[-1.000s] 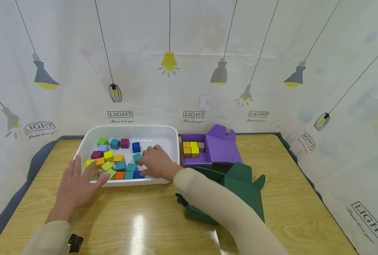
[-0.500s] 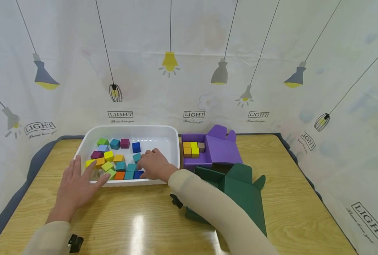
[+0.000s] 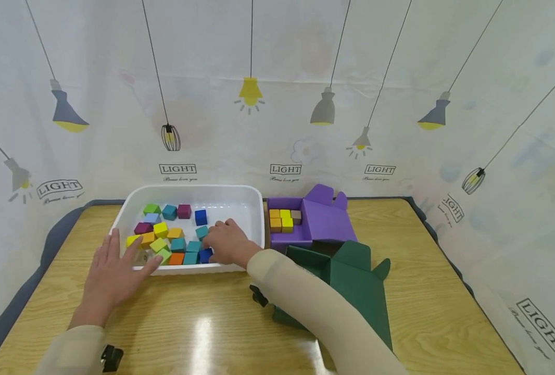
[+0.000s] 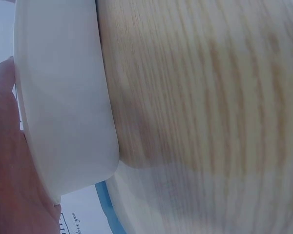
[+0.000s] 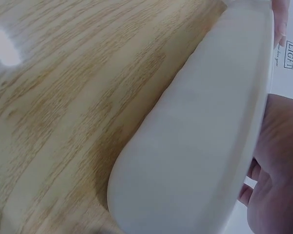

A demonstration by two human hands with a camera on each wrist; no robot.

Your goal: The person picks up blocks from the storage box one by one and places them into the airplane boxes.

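A white tray (image 3: 232,195) with several small coloured cubes stands at the back left of the table in the head view. My left hand (image 3: 111,273) rests over its front left corner, fingers straight and spread. In the left wrist view, that hand (image 4: 12,146) lies along the tray's rim. My right hand (image 3: 228,242) reaches into the tray with bent fingers, its thumb and index finger at a dark blue cube (image 3: 205,255). A teal cube (image 3: 201,233) sits just beyond the fingers, and another teal cube (image 3: 190,258) lies left of the blue one. The right fingertips are mostly hidden.
Right of the tray stands an open purple box (image 3: 329,221) with several yellow, orange and brown cubes (image 3: 287,225). An open green box (image 3: 362,291) sits in front of it, partly under my right forearm. A printed backdrop (image 3: 277,130) surrounds the wooden table (image 3: 202,323).
My right hand has shifted slightly left and down within the tray. The dark blue cube by its thumb has turned and moved a little. The left hand stays in place.
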